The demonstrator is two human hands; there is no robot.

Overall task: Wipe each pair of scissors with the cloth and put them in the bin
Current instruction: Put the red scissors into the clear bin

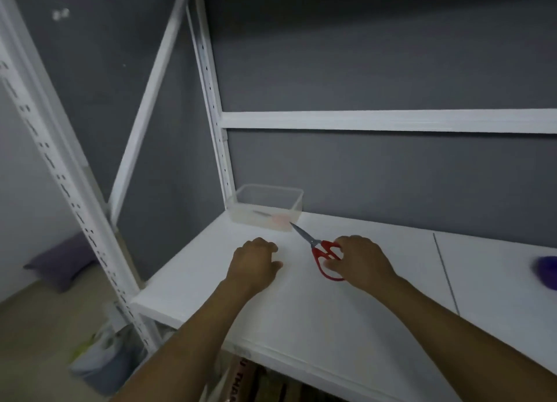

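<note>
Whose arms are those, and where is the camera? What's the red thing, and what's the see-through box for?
There is no machine here: those are a person's two bare arms. The one picture comes from a camera worn on the person's head, looking forward and down, so you see the arms the way the person does. The right hand holds a pair of red-handled scissors by the handles. The blades point toward the clear plastic bin at the back of the white shelf. That bin is where wiped scissors go. Something pinkish lies in it, too blurred to name. The left hand rests on the shelf with curled fingers; I cannot tell whether it holds anything. At the far right edge is a blurred purple thing.
</note>
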